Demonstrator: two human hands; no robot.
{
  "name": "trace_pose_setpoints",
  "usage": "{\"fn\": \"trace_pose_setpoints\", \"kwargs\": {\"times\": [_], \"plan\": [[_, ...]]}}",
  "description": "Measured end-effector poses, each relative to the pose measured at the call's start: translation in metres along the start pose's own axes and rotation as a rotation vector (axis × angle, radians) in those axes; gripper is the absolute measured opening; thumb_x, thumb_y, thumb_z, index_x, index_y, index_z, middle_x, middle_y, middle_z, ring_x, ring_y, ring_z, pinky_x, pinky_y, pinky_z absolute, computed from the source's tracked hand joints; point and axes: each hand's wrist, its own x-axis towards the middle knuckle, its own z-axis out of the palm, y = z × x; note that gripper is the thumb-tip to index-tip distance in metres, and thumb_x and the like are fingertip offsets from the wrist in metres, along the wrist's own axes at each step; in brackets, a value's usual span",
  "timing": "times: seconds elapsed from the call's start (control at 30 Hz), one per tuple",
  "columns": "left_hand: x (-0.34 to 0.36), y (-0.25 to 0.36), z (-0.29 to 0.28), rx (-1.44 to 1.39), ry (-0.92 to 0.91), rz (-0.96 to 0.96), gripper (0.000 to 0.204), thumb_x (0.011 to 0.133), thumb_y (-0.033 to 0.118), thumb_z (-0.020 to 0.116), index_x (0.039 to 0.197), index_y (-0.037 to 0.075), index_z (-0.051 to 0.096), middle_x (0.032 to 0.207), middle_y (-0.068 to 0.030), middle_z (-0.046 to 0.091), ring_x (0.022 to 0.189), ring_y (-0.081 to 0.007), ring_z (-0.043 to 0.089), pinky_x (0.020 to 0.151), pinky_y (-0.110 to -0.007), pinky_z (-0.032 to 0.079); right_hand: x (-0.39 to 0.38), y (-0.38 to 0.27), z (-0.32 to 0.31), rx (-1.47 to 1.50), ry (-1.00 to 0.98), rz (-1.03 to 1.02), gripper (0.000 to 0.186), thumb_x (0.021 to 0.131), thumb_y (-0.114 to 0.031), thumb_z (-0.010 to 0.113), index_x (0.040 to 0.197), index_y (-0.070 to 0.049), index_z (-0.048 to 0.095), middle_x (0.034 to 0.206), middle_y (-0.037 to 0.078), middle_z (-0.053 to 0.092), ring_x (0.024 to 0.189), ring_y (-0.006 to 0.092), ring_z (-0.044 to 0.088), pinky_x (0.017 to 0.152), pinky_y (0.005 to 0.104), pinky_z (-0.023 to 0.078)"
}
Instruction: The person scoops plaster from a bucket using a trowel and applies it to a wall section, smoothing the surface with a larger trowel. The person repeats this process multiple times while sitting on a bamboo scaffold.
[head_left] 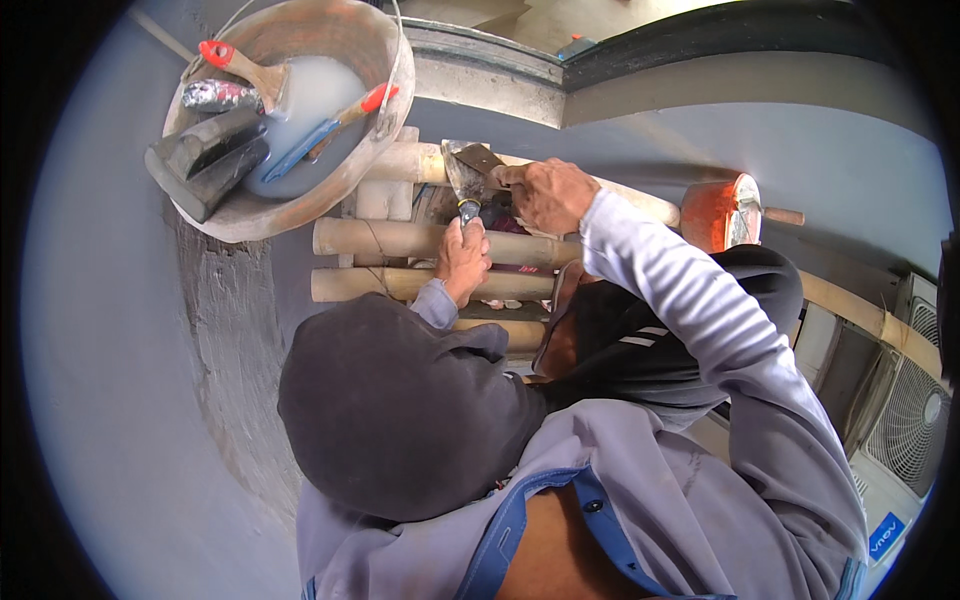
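My left hand (463, 262) is closed round the dark handle of a wide putty knife (464, 180), its blade pointing away from me. My right hand (553, 195) grips a second scraper (479, 157) with a dark, flat blade. The two blades meet or overlap; whether they press together I cannot tell. Both hands are above the bamboo poles (385, 238). Left of them, a smeared bucket (400, 90) holds milky water. A red-tipped brush (245, 72), a blue brush with a red handle end (320, 145) and dark block-like tools (212, 160) rest in it.
An orange-red, paint-smeared pot (708, 215) with a wooden handle (784, 215) stands right of my right forearm. My bent legs in dark trousers (640, 345) rest over the poles. Air conditioner units (905, 425) lie below right. Grey walls (110, 330) rise left and ahead, under a window ledge (490, 85).
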Motion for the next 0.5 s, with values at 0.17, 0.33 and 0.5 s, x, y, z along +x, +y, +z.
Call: {"fn": "trace_pose_setpoints", "kwargs": {"times": [0.17,0.33,0.5], "plan": [[-0.002,0.001,-0.009,-0.045,0.035,-0.037,0.012,0.097,0.026,0.048,0.099,0.015,0.044,0.075,0.0005,0.049,0.048,-0.0097,0.046,0.033,-0.024,0.034,-0.022,0.006,0.02,0.018,0.047,-0.139,0.039,0.081,-0.017,0.053,0.12,-0.01,0.058,0.074,0.021,0.065,0.067,0.0381,0.066,0.064,0.0461,0.053],[-0.009,0.01,0.01,0.1,0.083,0.007,0.013,0.097,0.028,0.049,0.1,0.016,0.044,0.074,0.0012,0.048,0.048,-0.0092,0.045,0.034,-0.023,0.033,0.016,-0.007,-0.005,0.03,-0.002,-0.001,0.038,0.084,-0.018,0.05,0.12,-0.011,0.061,0.082,0.022,0.067,0.075,0.0375,0.067,0.072,0.0436,0.054],[-0.006,0.002,0.004,0.25,0.139,0.062,0.014,0.097,0.029,0.049,0.098,0.015,0.044,0.072,0.0013,0.048,0.047,-0.0088,0.044,0.034,-0.023,0.032,0.009,0.017,0.027,-0.041,0.12,-0.242,0.042,0.085,-0.013,0.047,0.126,-0.014,0.057,0.071,0.023,0.063,0.062,0.039,0.063,0.061,0.0457,0.053]]}}
